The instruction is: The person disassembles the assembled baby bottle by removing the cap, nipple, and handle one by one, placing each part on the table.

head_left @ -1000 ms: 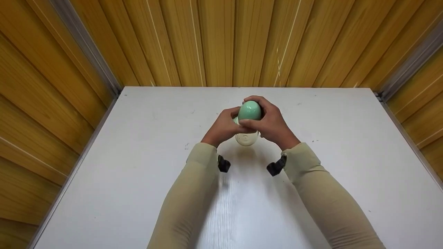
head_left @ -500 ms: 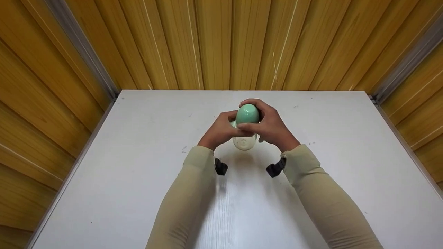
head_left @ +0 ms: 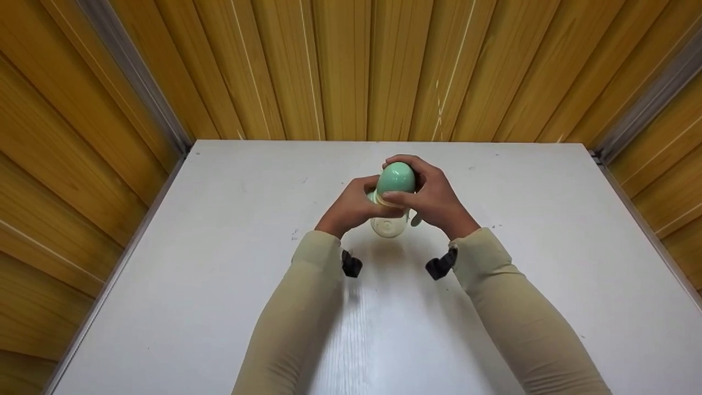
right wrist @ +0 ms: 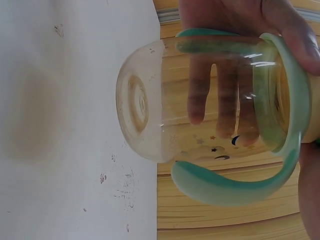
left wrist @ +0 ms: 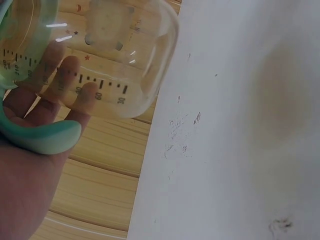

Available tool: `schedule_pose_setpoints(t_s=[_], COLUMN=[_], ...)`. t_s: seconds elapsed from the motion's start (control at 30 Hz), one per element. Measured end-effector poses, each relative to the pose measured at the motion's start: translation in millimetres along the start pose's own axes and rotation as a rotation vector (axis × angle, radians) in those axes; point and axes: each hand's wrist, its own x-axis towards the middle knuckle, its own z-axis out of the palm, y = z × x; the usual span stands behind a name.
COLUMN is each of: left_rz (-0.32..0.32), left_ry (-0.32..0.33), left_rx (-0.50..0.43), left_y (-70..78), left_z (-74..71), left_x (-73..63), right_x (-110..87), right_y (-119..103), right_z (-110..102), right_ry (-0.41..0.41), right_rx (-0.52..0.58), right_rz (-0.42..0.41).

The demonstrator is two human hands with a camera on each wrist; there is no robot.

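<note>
A clear baby bottle [head_left: 389, 227] with a rounded mint-green cap [head_left: 396, 178] is held above the table, cap toward the head camera. My left hand [head_left: 355, 206] grips the bottle near its neck; its fingers show through the clear wall in both wrist views. My right hand [head_left: 437, 198] holds the cap, thumb in front and fingers around the far side. A curved green handle [left wrist: 47, 137] crosses before the left palm. The right wrist view shows the bottle's base, its green collar and another handle [right wrist: 225, 189]. Measuring marks and small printed figures are on the wall.
A white table [head_left: 219, 285] with small scuffs lies below the hands. Wood-patterned panels [head_left: 340, 71] stand behind and at both sides, with grey metal posts at the corners. Small black devices [head_left: 351, 264] are worn at both wrists.
The head view has shifted slightly. A pale rim now shows beneath the cap, and a handle tip has come into sight below my right hand. Both hands keep their hold.
</note>
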Motion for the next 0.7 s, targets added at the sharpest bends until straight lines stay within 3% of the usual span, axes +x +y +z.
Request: schedule_pose_setpoints(t_s=[0.33,0.7], left_rz=[-0.003,-0.03], left_ry=[0.01,0.012], left_rx=[0.001,-0.012], left_y=[-4.3,19.3], left_z=[-0.2,-0.8], left_x=[-3.4,-16.1], right_x=[-0.9,-1.4], right_y=[1,0], right_z=[-1,-4], right_ry=[0.031,0.062], right_rx=[0.056,0.107], right_rz=[-0.056,-0.065])
